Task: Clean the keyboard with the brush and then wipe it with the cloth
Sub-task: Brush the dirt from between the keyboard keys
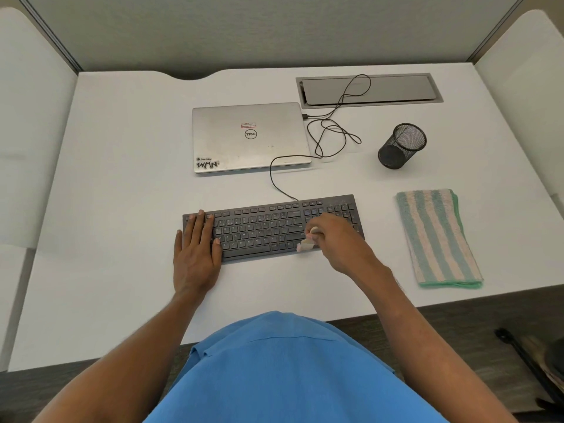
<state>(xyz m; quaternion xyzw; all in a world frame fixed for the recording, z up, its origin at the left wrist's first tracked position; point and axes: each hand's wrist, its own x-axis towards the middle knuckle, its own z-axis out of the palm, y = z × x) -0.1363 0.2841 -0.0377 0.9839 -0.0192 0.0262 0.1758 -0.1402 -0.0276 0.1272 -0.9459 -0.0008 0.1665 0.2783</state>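
While the brushing goes on, these are the points I note from where I stand:

Step in hand: it looks like the brushing part; the wiping is not yet begun.
Keyboard [271, 228]: black, lying flat on the white desk [122, 178] in front of the person, its cable [276, 178] running back toward the closed laptop [248, 137].
Left hand [197, 248]: spread flat, fingers released, resting on the left end of the keyboard and holding nothing; it seems to steady it.
Right hand [331, 239]: fingers closed around a small pale brush [306, 242], whose tip touches the keys at the lower right part of the board.
Cloth [438, 238]: striped, folded, lying on the desk to the right of the keyboard, apart from it and untouched.
Risk one: if the left hand lifts, the strokes may push the keyboard sideways, I think.
Risk two: dust swept to the right could land near the cloth and dirty it before wiping.
Risk three: a pull on the keyboard may drag the cable, which lies in loose loops beside the laptop.
Mesh cup [401, 146]: black, standing behind the cloth; it appears empty.
Desk tray [369, 90]: grey recess at the back; a cable loops over it, and I cannot tell what more is inside.
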